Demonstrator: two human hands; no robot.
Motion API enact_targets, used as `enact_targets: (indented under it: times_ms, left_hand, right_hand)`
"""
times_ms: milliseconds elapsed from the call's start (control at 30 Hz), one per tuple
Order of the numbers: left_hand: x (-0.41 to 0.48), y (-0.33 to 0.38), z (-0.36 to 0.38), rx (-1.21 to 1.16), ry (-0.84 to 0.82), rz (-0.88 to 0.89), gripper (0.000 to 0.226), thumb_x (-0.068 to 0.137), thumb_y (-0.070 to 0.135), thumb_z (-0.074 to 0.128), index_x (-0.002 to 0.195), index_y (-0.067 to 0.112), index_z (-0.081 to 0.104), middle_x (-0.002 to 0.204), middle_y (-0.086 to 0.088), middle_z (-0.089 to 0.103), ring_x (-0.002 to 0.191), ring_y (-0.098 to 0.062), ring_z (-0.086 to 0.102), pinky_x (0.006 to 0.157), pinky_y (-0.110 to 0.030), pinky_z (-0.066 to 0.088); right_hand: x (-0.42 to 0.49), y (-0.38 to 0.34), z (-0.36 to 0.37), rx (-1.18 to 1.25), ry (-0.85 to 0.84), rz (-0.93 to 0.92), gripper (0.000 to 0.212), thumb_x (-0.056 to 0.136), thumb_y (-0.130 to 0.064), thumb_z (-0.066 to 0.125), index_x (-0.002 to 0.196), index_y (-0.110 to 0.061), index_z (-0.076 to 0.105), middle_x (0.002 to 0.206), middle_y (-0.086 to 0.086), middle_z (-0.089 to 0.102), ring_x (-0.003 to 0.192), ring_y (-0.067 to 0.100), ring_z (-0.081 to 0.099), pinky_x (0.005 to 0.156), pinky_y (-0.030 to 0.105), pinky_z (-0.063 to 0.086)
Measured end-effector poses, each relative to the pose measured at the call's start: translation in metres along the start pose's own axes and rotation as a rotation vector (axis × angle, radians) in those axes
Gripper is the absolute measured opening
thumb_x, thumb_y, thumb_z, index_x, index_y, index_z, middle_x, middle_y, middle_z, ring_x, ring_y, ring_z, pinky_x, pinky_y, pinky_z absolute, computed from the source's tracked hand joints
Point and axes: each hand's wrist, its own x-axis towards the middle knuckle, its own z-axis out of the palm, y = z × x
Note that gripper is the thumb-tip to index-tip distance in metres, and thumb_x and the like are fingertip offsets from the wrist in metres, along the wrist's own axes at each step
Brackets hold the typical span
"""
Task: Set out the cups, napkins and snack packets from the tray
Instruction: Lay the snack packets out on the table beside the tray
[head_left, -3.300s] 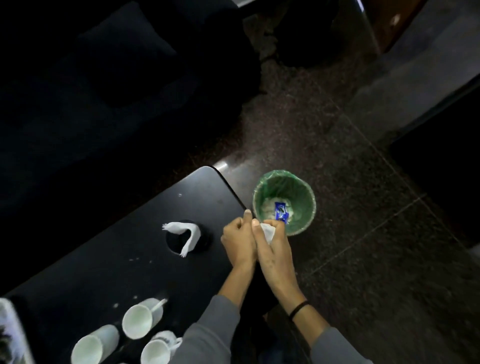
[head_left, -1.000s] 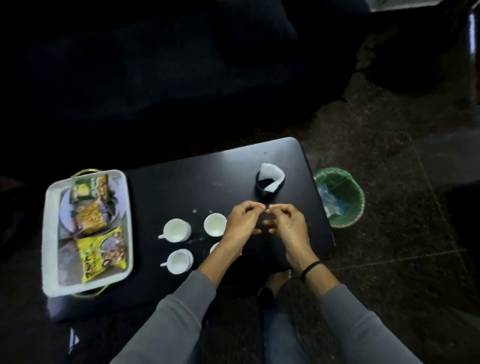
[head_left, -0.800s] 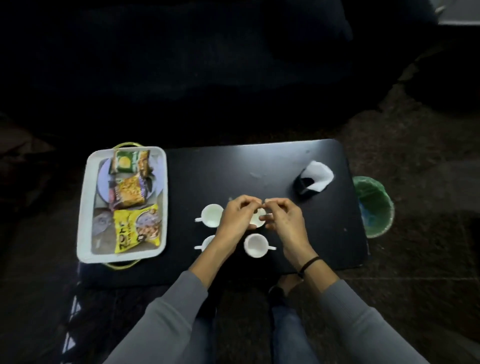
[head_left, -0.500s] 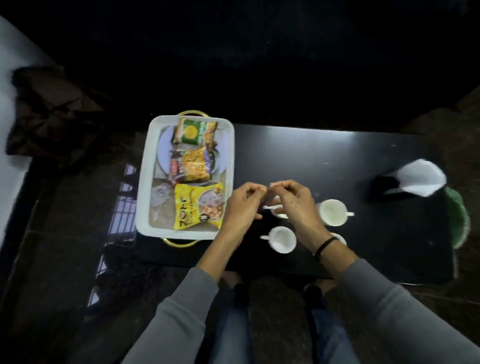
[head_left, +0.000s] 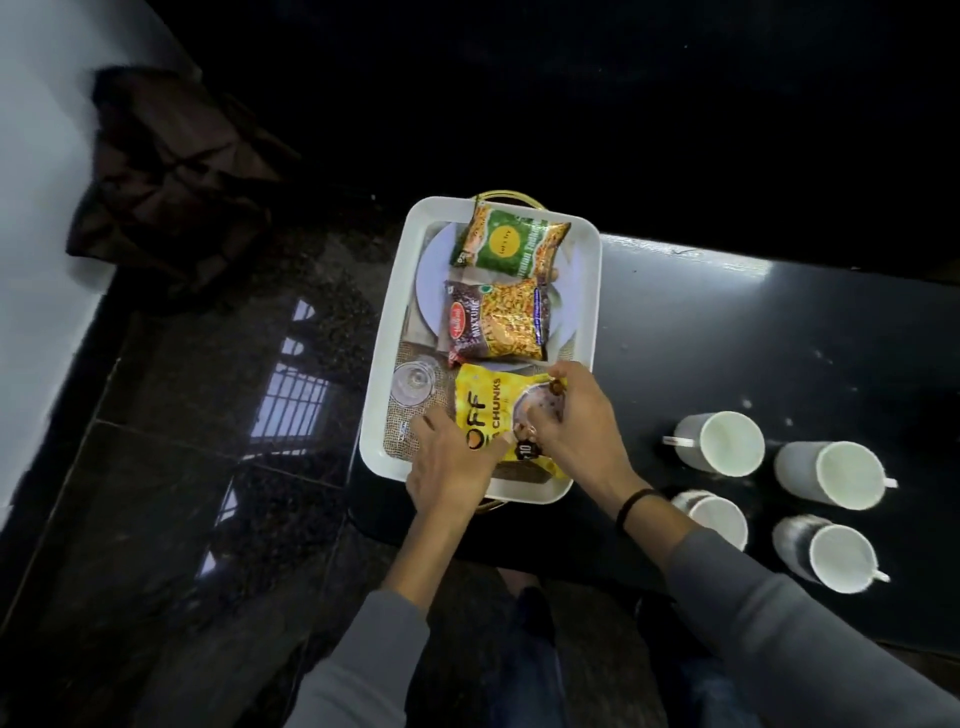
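A white tray (head_left: 383, 364) stands at the left end of the black table (head_left: 727, 338). In it lie a green snack packet (head_left: 511, 241), a red and yellow mixture packet (head_left: 498, 322) and, nearest me, a yellow packet (head_left: 480, 402). My left hand (head_left: 449, 470) grips the yellow packet's near left part, thumb on top. My right hand (head_left: 576, 423) pinches its right edge with curled fingers. Several white cups (head_left: 724, 441) lie on the table to the right of the tray. No napkin is visible.
A pale plate (head_left: 428, 283) lies under the far packets and a clear glass (head_left: 413, 382) sits in the tray's left side. A brown cloth (head_left: 171, 171) hangs at the far left beside a white surface. Glossy dark floor lies left of the table.
My hands left the spot above the cups, where they were held together, and moved left into the tray onto the yellow packet. The view swung left; the bin and napkin holder went out of sight.
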Motion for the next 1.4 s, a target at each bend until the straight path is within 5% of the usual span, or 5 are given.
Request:
enact_targets:
  times_ms: [300,433,633,1067,1400]
  left_hand:
    - [0.003,-0.009,-0.008,-0.792,-0.073,-0.023,0.023,0.071,0.028,0.089,0.090,0.026,0.076,0.084,0.011,0.080,0.079,-0.008,0.076,0.069,-0.028,0.057]
    - [-0.004,0.004,-0.022,-1.060,-0.043,0.037,0.026,0.069,0.010,0.091,0.090,0.022,0.080,0.089,-0.002,0.082,0.079,-0.015,0.078,0.069,-0.032,0.063]
    - [-0.001,0.040,-0.043,-1.085,-0.128,0.167,0.033,0.061,0.025,0.092,0.093,0.024,0.081,0.101,-0.005,0.081,0.094,-0.021,0.078,0.080,-0.037,0.062]
    - [0.003,0.119,0.003,-1.163,-0.299,0.113,0.029,0.075,0.027,0.086,0.098,0.023,0.068,0.094,0.000,0.082,0.084,-0.012,0.079,0.066,-0.025,0.062]
    - [-0.001,0.162,0.028,-1.054,-0.401,0.199,0.012,0.086,0.027,0.080,0.080,0.037,0.080,0.092,0.005,0.082,0.088,-0.017,0.079,0.074,-0.033,0.063]
  right_hand:
    - [-0.004,0.008,-0.014,0.316,-0.064,0.121,0.055,0.085,-0.017,0.079,0.131,-0.020,0.048,0.127,-0.005,0.054,0.095,0.007,0.063,0.058,0.010,0.054]
    - [-0.002,0.010,-0.033,0.340,-0.174,0.043,0.055,0.083,-0.034,0.081,0.129,-0.030,0.051,0.129,-0.013,0.059,0.106,0.002,0.062,0.079,0.021,0.052]
    - [0.024,0.003,-0.082,0.513,-0.407,0.039,0.067,0.073,-0.058,0.082,0.131,-0.035,0.058,0.129,-0.008,0.069,0.120,0.013,0.065,0.101,0.039,0.051]
    - [0.054,0.045,-0.150,0.822,-0.236,0.178,0.026,0.081,-0.030,0.081,0.093,-0.009,0.071,0.077,0.003,0.077,0.065,0.014,0.070,0.055,0.019,0.054]
    - [0.051,0.071,-0.161,0.964,-0.243,0.224,0.048,0.071,-0.024,0.090,0.114,-0.010,0.073,0.107,0.011,0.079,0.098,0.032,0.077,0.085,0.045,0.063]
